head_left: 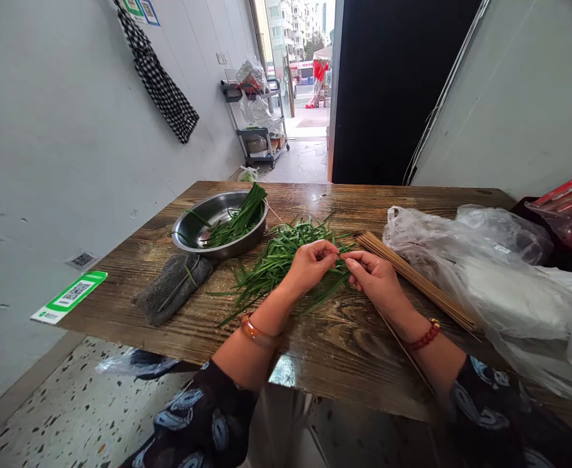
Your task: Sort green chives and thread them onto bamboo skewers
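My left hand [315,263] is closed in a pinch on green chive leaves, above a loose pile of chives [271,260] on the wooden table. Close beside it, my right hand [371,273] pinches the same leaves, fingertips nearly meeting those of the left. A thin bamboo skewer [405,351] runs from beneath my right palm toward the front edge; whether the palm grips it is hidden. Right of the hands lies a bundle of bamboo skewers [417,279]. Behind on the left, a steel bowl [181,242] holds more chives [240,224].
A dark grey mesh bundle [171,289] lies before the bowl. Clear plastic bags [510,292] cover the table's right side. A green QR-code card [71,297] sits at the left edge. Beyond the table stand a cart [257,123] and an open doorway.
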Action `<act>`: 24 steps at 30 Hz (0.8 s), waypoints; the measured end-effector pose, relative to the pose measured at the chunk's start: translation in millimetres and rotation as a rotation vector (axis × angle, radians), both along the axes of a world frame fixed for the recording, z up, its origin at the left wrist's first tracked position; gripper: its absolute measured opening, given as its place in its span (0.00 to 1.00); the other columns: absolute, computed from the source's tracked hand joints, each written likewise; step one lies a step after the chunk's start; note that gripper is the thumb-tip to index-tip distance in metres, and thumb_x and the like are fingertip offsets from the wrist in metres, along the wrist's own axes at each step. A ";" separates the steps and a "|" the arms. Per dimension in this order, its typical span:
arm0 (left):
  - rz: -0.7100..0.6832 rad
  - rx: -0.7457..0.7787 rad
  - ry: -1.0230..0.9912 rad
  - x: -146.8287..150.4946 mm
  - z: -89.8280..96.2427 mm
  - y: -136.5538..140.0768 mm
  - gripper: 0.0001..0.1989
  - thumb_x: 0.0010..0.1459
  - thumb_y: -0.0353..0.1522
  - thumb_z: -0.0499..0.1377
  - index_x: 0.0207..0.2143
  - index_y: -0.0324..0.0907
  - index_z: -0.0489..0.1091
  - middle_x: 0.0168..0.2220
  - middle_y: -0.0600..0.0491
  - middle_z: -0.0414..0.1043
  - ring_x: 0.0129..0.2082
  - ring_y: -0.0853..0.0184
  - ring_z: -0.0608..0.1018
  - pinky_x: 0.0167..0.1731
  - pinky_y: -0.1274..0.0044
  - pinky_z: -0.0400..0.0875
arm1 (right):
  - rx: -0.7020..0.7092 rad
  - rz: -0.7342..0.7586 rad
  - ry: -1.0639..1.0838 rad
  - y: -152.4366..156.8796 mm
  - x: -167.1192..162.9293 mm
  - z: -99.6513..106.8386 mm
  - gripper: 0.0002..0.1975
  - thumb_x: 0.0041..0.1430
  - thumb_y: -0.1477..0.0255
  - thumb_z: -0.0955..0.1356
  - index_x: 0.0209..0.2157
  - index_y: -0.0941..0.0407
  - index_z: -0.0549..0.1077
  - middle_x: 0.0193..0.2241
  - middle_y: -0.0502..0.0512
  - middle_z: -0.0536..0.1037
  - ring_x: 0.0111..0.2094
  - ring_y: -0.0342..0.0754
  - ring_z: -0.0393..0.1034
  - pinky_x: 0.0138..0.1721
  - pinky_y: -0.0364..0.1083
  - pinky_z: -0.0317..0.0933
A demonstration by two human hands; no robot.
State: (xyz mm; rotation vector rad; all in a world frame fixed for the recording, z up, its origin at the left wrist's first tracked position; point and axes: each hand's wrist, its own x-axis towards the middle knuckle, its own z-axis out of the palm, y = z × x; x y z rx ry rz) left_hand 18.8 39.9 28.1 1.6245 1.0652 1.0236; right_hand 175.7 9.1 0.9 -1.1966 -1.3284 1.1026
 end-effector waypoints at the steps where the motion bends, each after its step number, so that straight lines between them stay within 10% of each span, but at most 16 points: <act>1: 0.001 0.006 0.005 -0.1 -0.3 0.2 0.03 0.51 0.28 0.58 0.30 0.37 0.70 0.21 0.58 0.67 0.22 0.75 0.66 0.25 0.81 0.58 | -0.002 0.001 0.002 0.1 0.1 -0.2 0.20 0.55 0.59 0.67 0.40 0.60 0.76 0.17 0.47 0.70 0.16 0.38 0.59 0.17 0.39 0.52; 14: 0.003 0.017 0.014 -0.6 0.3 -0.3 0.04 0.52 0.30 0.59 0.29 0.37 0.71 0.20 0.59 0.66 0.22 0.75 0.64 0.24 0.81 0.57 | 0.038 0.066 0.062 1.7 0.8 -4.1 0.28 0.57 0.61 0.67 0.57 0.57 0.65 0.17 0.41 0.69 0.15 0.38 0.58 0.18 0.39 0.54; 24: -0.046 0.028 0.049 -0.6 1.8 -1.4 0.03 0.52 0.29 0.58 0.29 0.37 0.71 0.22 0.58 0.67 0.23 0.74 0.66 0.26 0.81 0.58 | 0.038 0.040 0.069 2.7 1.0 -3.6 0.20 0.55 0.58 0.69 0.44 0.56 0.67 0.17 0.42 0.70 0.15 0.38 0.59 0.17 0.39 0.53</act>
